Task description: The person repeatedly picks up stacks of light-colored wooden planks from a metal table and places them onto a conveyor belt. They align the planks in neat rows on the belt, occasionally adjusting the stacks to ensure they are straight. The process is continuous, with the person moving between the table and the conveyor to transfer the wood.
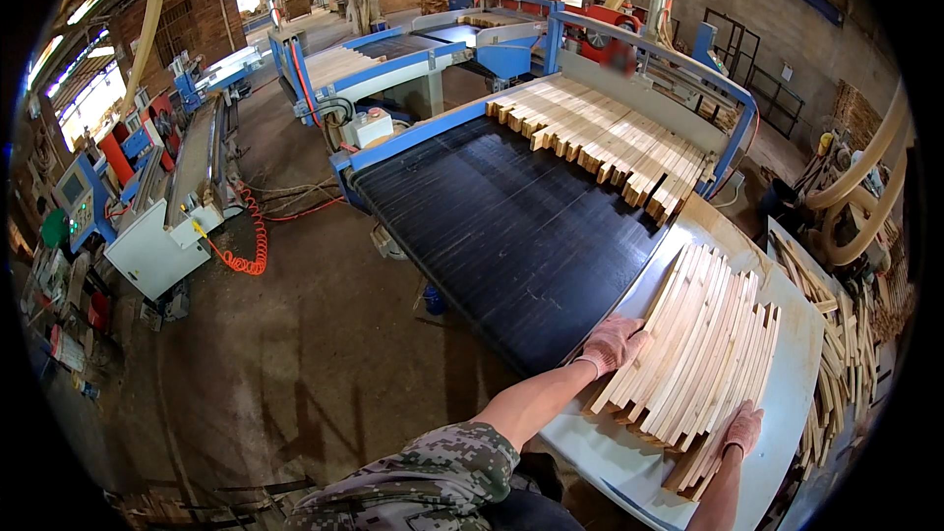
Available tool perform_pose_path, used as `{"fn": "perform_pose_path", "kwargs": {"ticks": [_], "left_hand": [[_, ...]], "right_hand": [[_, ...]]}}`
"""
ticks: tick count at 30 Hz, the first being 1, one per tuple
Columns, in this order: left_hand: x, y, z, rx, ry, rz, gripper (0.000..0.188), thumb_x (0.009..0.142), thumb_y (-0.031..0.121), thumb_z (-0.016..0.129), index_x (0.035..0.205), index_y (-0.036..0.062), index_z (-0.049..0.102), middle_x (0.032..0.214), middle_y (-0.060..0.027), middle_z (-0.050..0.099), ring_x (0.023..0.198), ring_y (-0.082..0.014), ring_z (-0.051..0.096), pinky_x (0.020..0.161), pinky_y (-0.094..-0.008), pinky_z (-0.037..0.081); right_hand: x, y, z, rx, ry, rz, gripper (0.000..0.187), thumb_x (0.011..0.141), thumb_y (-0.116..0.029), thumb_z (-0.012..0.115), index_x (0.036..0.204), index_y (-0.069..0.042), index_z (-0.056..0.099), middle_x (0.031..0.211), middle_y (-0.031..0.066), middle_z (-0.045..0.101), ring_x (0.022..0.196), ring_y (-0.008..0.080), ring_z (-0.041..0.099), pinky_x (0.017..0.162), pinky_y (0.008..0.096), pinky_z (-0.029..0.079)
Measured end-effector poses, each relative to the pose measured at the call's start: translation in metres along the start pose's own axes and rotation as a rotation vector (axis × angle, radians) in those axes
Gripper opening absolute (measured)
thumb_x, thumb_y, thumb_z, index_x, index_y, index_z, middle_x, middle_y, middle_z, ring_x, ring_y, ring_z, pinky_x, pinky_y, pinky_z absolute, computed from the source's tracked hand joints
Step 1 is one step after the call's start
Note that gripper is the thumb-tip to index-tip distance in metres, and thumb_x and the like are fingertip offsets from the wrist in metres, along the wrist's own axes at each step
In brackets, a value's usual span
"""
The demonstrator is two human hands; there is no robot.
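A row of pale wooden strips (pixel 688 334), laid side by side with uneven ends, rests on a smooth light metal table (pixel 600 462). My left hand (pixel 612 342), in a pinkish knitted glove, presses on the left side of the row with its fingers curled onto the outer strips. On the opposite side, my gloved right hand (pixel 744 427) grips the near right edge of the strips. Between them the strips lie close together, and a few shorter ends show underneath at the near side. The undersides of both hands are hidden.
Left of the table runs a black conveyor belt (pixel 492 226) in a blue frame, carrying another row of wooden strips (pixel 610 133) at its far end. Loose wood pieces (pixel 836 354) lie heaped on the right. A machine with a control panel (pixel 79 197) and a coiled orange hose (pixel 251 246) stands left.
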State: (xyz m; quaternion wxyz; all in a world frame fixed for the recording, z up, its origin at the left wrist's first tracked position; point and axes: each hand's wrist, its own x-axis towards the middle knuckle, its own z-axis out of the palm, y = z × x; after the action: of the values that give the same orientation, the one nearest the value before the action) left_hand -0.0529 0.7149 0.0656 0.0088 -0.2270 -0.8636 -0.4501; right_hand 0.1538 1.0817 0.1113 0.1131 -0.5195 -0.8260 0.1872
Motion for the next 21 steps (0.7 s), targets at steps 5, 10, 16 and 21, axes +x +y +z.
{"fn": "perform_pose_path", "kwargs": {"ticks": [5, 10, 16, 21], "left_hand": [[-0.001, 0.001, -0.002, -0.035, -0.022, -0.003, 0.061, 0.105, 0.051, 0.051, 0.137, 0.0024, 0.069, 0.135, -0.0187, 0.071, 0.133, -0.0367, 0.057, 0.118, -0.0439, 0.04], [-0.002, 0.003, -0.004, -0.051, -0.018, 0.007, 0.059, 0.105, 0.05, 0.051, 0.138, 0.0047, 0.07, 0.136, -0.0183, 0.071, 0.132, -0.0367, 0.057, 0.118, -0.044, 0.04], [-0.002, -0.002, 0.0, -0.003, 0.025, 0.01, 0.051, 0.104, 0.046, 0.052, 0.137, 0.0114, 0.071, 0.132, -0.0167, 0.072, 0.129, -0.0372, 0.059, 0.116, -0.0447, 0.042], [-0.001, -0.001, 0.002, -0.006, 0.029, 0.017, 0.051, 0.104, 0.046, 0.052, 0.136, 0.0111, 0.071, 0.13, -0.0177, 0.072, 0.127, -0.0381, 0.06, 0.115, -0.0456, 0.043]], "right_hand": [[-0.002, -0.002, -0.003, -0.027, -0.005, 0.014, 0.082, 0.107, -0.058, 0.049, 0.163, 0.001, 0.041, 0.157, 0.026, 0.055, 0.145, 0.0413, 0.053, 0.12, 0.0452, 0.041], [-0.001, 0.0, -0.002, -0.024, 0.008, 0.006, 0.082, 0.106, -0.058, 0.049, 0.163, 0.001, 0.04, 0.156, 0.0257, 0.056, 0.144, 0.0417, 0.054, 0.12, 0.0451, 0.041], [-0.01, -0.011, -0.01, -0.013, -0.045, 0.005, 0.081, 0.107, -0.057, 0.048, 0.163, 0.002, 0.039, 0.157, 0.026, 0.055, 0.145, 0.0419, 0.053, 0.12, 0.0449, 0.041], [-0.014, -0.01, -0.01, -0.015, 0.006, -0.024, 0.08, 0.107, -0.055, 0.047, 0.16, 0.004, 0.041, 0.156, 0.0276, 0.054, 0.145, 0.0429, 0.052, 0.121, 0.0453, 0.041]]}}
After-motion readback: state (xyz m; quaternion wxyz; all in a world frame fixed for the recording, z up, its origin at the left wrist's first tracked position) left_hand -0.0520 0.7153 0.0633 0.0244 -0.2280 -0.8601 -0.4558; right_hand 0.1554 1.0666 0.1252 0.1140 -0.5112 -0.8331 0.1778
